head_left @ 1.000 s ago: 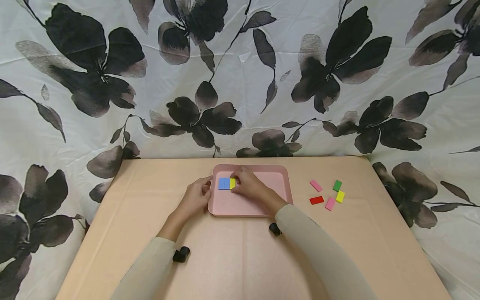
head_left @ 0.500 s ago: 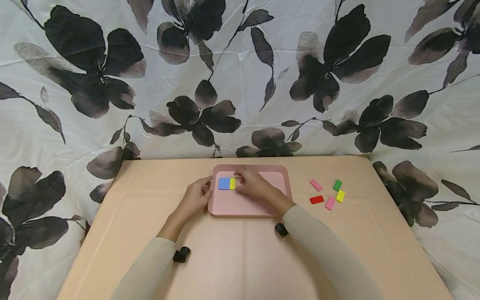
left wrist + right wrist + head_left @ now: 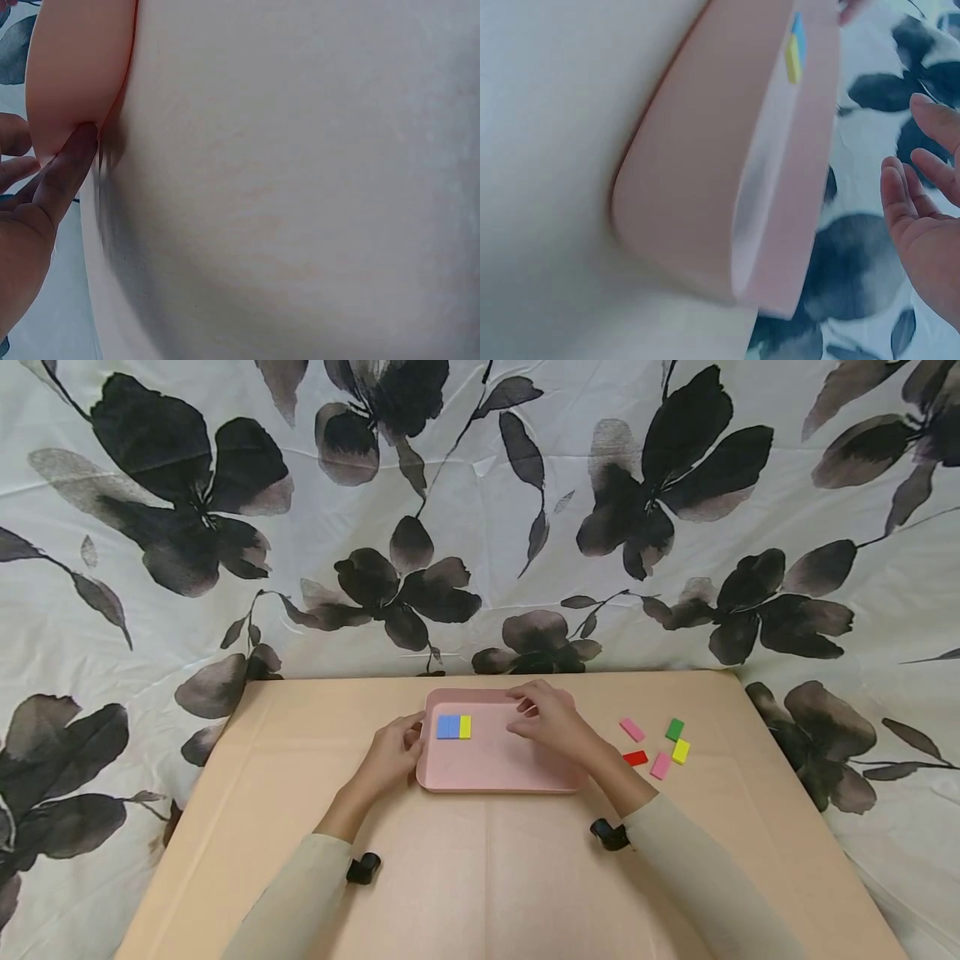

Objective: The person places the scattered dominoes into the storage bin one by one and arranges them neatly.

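Note:
A shallow pink tray (image 3: 495,764) lies on the table. Side by side near its left wall are blue tiles (image 3: 448,727) and a yellow tile (image 3: 465,727). My left hand (image 3: 395,749) grips the tray's left edge; in the left wrist view its thumb (image 3: 75,146) presses against the outer wall, with other fingers round the far side. Over the tray's right part hovers my right hand (image 3: 551,722), holding nothing. The right wrist view shows that hand's fingers (image 3: 895,187) loosely bent and apart from the tray.
Right of the tray lie loose tiles: pink (image 3: 632,730), red (image 3: 636,758), green (image 3: 675,729), yellow (image 3: 680,752) and another pink tile (image 3: 661,766). A floral cloth (image 3: 525,527) hangs behind the table (image 3: 480,877).
My right hand has let go of the yellow tile beside the blue ones and moved right across the tray. The left hand stays at the tray's left edge.

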### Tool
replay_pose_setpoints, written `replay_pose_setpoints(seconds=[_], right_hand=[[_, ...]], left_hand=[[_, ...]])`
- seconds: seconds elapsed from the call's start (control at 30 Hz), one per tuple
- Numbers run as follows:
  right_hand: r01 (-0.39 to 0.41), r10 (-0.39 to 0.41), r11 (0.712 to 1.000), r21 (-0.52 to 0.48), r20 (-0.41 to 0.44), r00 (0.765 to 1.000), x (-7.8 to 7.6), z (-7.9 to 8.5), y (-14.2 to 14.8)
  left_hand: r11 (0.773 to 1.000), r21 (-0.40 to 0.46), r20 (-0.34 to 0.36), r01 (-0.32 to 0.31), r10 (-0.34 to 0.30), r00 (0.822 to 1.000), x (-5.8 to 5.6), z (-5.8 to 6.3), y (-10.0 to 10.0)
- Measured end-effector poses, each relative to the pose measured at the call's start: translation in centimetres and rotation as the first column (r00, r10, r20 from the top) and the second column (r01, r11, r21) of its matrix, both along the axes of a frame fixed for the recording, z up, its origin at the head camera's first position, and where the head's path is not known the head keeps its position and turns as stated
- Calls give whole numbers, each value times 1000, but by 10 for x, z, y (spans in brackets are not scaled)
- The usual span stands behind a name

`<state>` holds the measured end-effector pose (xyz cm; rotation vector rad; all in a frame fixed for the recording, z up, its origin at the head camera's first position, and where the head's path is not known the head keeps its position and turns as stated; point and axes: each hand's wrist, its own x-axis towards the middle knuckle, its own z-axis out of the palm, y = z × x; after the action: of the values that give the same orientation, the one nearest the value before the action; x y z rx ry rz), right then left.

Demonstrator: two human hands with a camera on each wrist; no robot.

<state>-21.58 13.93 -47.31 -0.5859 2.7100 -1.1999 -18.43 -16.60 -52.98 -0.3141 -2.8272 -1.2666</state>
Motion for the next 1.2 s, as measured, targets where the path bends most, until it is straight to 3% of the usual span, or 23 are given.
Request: replay_pose_setpoints(seconds=[0.3, 0.47, 0.83, 1.07, 1.2], right_hand=[[87, -90, 995, -57, -61, 994, 22, 4, 57], [146, -148, 989, -38, -80, 986, 30, 2, 88], [309, -309, 951, -9, -63, 949, 46, -11, 155], [326, -329, 944, -39, -120, 937, 54, -22, 192], [360, -358, 933, 10, -77, 930, 58, -27, 211]], left_hand=[[1000, 21, 24, 7, -8, 1000, 2, 0, 0], [1000, 18, 38, 1, -1, 999, 1, 1, 1], [1000, 29, 47, -1, -1, 999, 2, 2, 0], [1000, 29, 59, -3, 1, 998, 5, 4, 0], [1000, 28, 59, -2, 1, 998, 5, 5, 0]])
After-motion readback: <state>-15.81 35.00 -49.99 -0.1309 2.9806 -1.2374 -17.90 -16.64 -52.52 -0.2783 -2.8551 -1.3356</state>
